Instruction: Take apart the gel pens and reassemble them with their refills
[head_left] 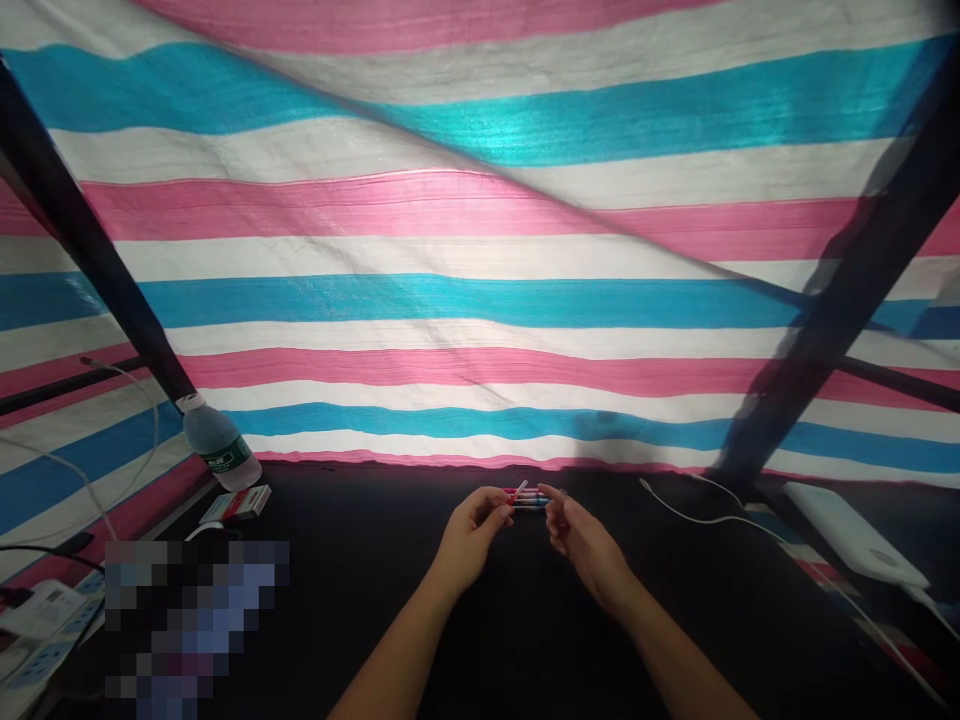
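The left hand (472, 535) holds a small bundle of thin pens (529, 497) near the middle of the far edge of the black table (360, 520). Its fingers are curled and pressed together, pinching the bundle's left end against the thumb, so that end is partly hidden. The pens lie side by side and crosswise to the view, showing red, blue and white bands, with one small white tip sticking up at the left. How many there are is hard to count, and any writing on them is too small to read.

The right hand (589, 545) is just beside the bundle's right end, with its fingers loosely spread and bent toward the pens. Whether the fingertips touch them cannot be made out.

Toward the far left corner of the table stands a water bottle (220, 443) with a green label, its small print unreadable. Just in front of it lies a small red and white box (235, 503), also unreadable. Below that, a pixelated patch (195, 620) hides whatever lies there. A white power strip (45, 625) sits past the left edge. On the right, a white cable (720, 520) runs along the table toward a white power bank (851, 535) near the right edge. Behind everything hangs a pink, blue and white striped tarp (480, 310).
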